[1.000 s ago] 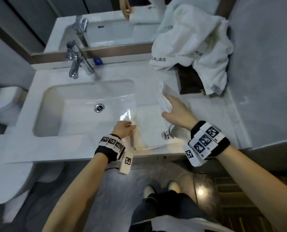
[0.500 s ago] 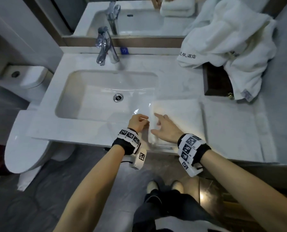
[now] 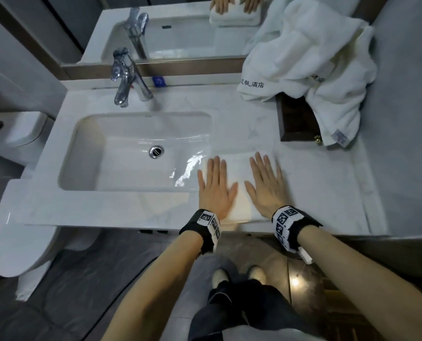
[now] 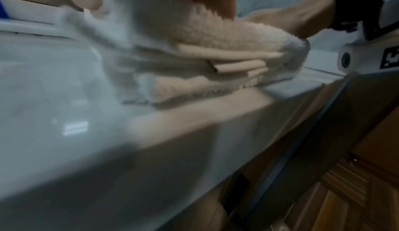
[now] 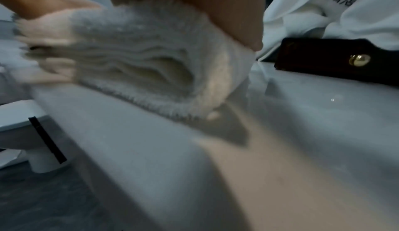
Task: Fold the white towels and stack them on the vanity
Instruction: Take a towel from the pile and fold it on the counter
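1. while both palms press down, the vanity [image 3: 315, 183] top carries everything; sink [image 3: 136, 153] sunk into its left half, faucet [image 3: 126, 80] at the back edge behind the sink.
2. unfolded towels [image 3: 303, 57] heaped in the back right corner of the vanity, against the mirror, printed lettering showing, draped over part of a dark box [image 3: 296, 121].
3. dark box sits near the right back of the vanity, small brass knob on its front corner.
4. folded towel [image 3: 239, 183] lies flat at the front edge of the vanity, just right of the sink; several layers stacked, seen edge-on in the wrist views [image 4: 215, 60].
5. left hand [image 3: 216, 190] flat on the folded towel's left part, fingers straight and spread, pointing to the back edge.
6. right hand [image 3: 266, 185] flat on the towel's right part, fingers straight and spread, beside the left hand, not touching it.
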Available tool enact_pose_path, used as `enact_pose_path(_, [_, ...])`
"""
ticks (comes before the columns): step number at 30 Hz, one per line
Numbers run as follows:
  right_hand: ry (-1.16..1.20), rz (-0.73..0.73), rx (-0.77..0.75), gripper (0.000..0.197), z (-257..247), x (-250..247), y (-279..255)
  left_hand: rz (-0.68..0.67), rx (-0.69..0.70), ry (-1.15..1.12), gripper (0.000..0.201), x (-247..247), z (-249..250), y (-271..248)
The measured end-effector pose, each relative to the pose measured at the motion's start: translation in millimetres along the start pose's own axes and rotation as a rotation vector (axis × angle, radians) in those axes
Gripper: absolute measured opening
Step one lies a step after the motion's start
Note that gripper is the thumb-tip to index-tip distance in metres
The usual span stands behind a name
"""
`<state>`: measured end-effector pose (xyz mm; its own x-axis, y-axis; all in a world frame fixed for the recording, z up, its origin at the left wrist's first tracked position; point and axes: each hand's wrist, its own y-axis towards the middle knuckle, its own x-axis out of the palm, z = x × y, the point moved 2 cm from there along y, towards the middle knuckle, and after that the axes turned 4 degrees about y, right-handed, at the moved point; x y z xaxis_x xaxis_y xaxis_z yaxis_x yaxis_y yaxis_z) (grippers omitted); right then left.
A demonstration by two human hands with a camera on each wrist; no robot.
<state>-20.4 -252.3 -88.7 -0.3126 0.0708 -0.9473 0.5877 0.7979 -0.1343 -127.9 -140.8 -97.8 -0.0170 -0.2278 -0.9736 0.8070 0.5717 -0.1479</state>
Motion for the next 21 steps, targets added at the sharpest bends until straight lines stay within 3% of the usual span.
enact_pose_path(9, [0.024, 0.022, 0.018, 0.064, 23.3, 0.5, -6.0, 0.009, 0.029, -0.114, 0.068, 10.6, 15.2, -1.1])
enact_pose_path(15, [-0.086, 0.092, 0.134, 0.057, 90.7, -18.6, -26.4, -0.041, 0.189, -0.204, 0.072, 16.8, 83.2, 14.9])
enact_pose_path(21, [-0.098, 0.094, 0.309, 0.055, 142.9, -42.1, -38.8, -0.088, 0.229, -0.142, 0.070, 23.0, 154.4, 30.6])
